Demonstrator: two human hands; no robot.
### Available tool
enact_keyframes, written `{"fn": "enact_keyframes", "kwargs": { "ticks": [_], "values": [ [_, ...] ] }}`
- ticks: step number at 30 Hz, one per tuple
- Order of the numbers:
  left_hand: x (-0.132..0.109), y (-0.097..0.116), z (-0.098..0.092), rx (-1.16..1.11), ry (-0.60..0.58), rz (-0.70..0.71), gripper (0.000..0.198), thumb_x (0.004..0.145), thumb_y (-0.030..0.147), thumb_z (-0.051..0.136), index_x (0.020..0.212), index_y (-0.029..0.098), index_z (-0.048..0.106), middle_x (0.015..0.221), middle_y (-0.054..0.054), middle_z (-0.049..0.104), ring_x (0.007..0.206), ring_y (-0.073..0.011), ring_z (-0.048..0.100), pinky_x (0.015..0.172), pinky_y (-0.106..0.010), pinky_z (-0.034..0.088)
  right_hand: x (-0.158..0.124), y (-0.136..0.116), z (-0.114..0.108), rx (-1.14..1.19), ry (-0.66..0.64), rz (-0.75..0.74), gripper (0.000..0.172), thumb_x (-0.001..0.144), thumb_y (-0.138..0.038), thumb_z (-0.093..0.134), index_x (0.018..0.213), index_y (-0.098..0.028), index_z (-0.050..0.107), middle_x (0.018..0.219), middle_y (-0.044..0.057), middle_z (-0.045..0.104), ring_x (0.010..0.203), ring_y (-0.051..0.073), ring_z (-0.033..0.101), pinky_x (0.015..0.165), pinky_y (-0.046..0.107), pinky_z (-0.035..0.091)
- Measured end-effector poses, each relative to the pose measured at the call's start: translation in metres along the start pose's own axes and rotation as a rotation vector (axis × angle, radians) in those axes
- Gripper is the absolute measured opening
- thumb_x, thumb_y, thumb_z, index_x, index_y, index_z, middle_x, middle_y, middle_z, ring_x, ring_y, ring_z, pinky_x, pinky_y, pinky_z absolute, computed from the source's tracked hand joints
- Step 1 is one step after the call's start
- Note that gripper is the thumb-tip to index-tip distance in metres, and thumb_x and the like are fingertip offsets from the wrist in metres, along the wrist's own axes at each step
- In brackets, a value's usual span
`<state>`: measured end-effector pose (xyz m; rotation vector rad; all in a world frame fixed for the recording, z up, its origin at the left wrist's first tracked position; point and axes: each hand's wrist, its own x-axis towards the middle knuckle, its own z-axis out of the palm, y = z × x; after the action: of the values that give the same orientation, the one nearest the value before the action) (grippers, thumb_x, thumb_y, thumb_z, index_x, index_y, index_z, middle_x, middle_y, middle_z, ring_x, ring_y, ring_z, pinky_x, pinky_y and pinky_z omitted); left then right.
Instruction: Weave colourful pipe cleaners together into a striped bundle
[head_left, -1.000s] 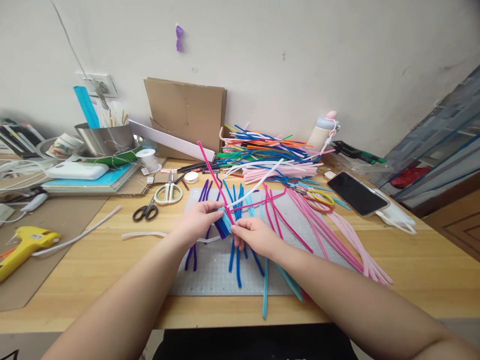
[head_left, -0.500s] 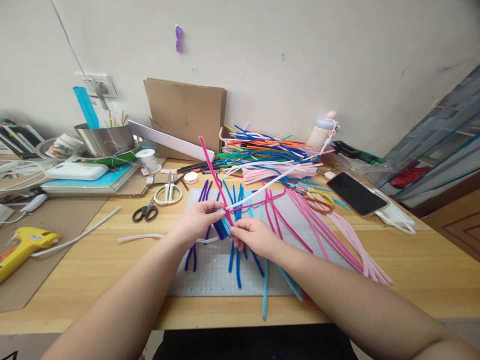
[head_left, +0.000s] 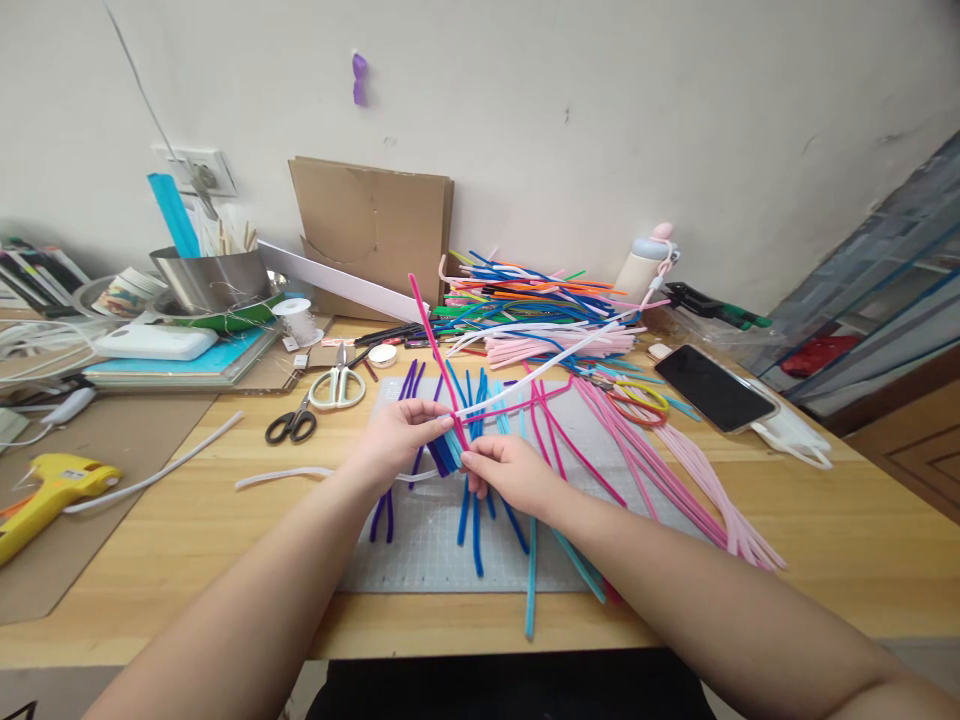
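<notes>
My left hand point(head_left: 415, 432) pinches a magenta pipe cleaner point(head_left: 430, 335) where it crosses a white pipe cleaner point(head_left: 551, 368), which slants up to the right. Lower down on the magenta one, my right hand point(head_left: 504, 467) is closed with thumb and fingertips. Between the two hands shows a small woven piece of blue and purple strands point(head_left: 448, 453). Beneath lie blue pipe cleaners point(head_left: 477, 535), purple pipe cleaners point(head_left: 381, 518) and light blue pipe cleaners point(head_left: 531, 590) on a grey cutting mat point(head_left: 420, 570).
White-handled scissors point(head_left: 337, 388) and black-handled scissors point(head_left: 291, 426) lie left of the mat. A yellow glue gun point(head_left: 60, 492) rests at far left. Pink pipe cleaners point(head_left: 675, 475) and a phone point(head_left: 716, 388) lie right. A mixed pile of pipe cleaners point(head_left: 532, 300) fills the back.
The top of the magenta pipe cleaner has swung slightly right, and the white one's far part has shifted a little. Both hands hold nearly the same place.
</notes>
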<state>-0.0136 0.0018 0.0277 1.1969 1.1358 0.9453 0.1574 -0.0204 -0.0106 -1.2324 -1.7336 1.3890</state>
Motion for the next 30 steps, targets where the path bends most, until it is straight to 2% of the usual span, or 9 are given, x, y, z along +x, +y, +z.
{"fn": "enact_keyframes", "kwargs": {
  "ticks": [3, 6, 13, 19, 26, 30],
  "values": [
    [0.0003, -0.0017, -0.0004, 0.018, -0.015, 0.005, 0.038, 0.060, 0.037, 0.075, 0.088, 0.013, 0.067, 0.076, -0.003, 0.069, 0.067, -0.0135, 0.058, 0.069, -0.026, 0.043, -0.0012, 0.0008, 0.0002, -0.056, 0.002, -0.037, 0.022, 0.083, -0.032, 0.046, 0.067, -0.018, 0.053, 0.058, -0.001, 0.059, 0.051, 0.012, 0.055, 0.052, 0.024, 0.043],
    [0.0008, -0.0038, -0.0009, 0.069, -0.044, 0.018, 0.034, 0.063, 0.039, 0.073, 0.085, 0.014, 0.069, 0.080, -0.004, 0.069, 0.073, -0.0155, 0.058, 0.074, -0.027, 0.042, -0.0021, 0.0035, 0.0002, -0.116, -0.012, -0.070, 0.023, 0.084, -0.031, 0.045, 0.065, -0.019, 0.051, 0.059, -0.001, 0.058, 0.054, 0.012, 0.056, 0.053, 0.024, 0.043],
    [0.0016, -0.0072, -0.0012, 0.042, -0.057, 0.012, 0.026, 0.063, 0.037, 0.073, 0.075, 0.015, 0.066, 0.069, 0.000, 0.064, 0.064, -0.0124, 0.054, 0.066, -0.025, 0.039, -0.0024, 0.0034, 0.0002, -0.156, -0.017, -0.090, 0.024, 0.085, -0.030, 0.044, 0.064, -0.019, 0.049, 0.060, -0.001, 0.058, 0.056, 0.013, 0.057, 0.055, 0.025, 0.044],
    [-0.0001, -0.0061, -0.0014, 0.011, -0.102, 0.013, 0.028, 0.064, 0.035, 0.072, 0.083, 0.015, 0.067, 0.079, -0.001, 0.067, 0.072, -0.0140, 0.056, 0.073, -0.026, 0.040, -0.0029, 0.0013, 0.0000, -0.133, -0.028, -0.080, 0.023, 0.085, -0.027, 0.043, 0.064, -0.019, 0.048, 0.060, -0.001, 0.056, 0.055, 0.013, 0.056, 0.055, 0.025, 0.044],
    [0.0012, -0.0067, -0.0014, -0.023, -0.134, 0.014, 0.023, 0.066, 0.035, 0.071, 0.076, 0.016, 0.064, 0.071, 0.001, 0.062, 0.065, -0.0111, 0.053, 0.067, -0.024, 0.039, -0.0021, 0.0026, -0.0006, -0.142, -0.034, -0.095, 0.024, 0.085, -0.027, 0.042, 0.064, -0.019, 0.048, 0.059, -0.001, 0.055, 0.055, 0.012, 0.055, 0.055, 0.025, 0.042],
    [0.0005, -0.0066, -0.0011, 0.037, -0.103, 0.026, 0.024, 0.066, 0.037, 0.070, 0.075, 0.015, 0.064, 0.069, 0.001, 0.062, 0.063, -0.0116, 0.053, 0.065, -0.024, 0.040, -0.0011, 0.0070, 0.0008, -0.155, -0.038, -0.099, 0.024, 0.086, -0.028, 0.042, 0.065, -0.019, 0.048, 0.059, -0.001, 0.055, 0.055, 0.012, 0.055, 0.055, 0.024, 0.041]
  ]
}}
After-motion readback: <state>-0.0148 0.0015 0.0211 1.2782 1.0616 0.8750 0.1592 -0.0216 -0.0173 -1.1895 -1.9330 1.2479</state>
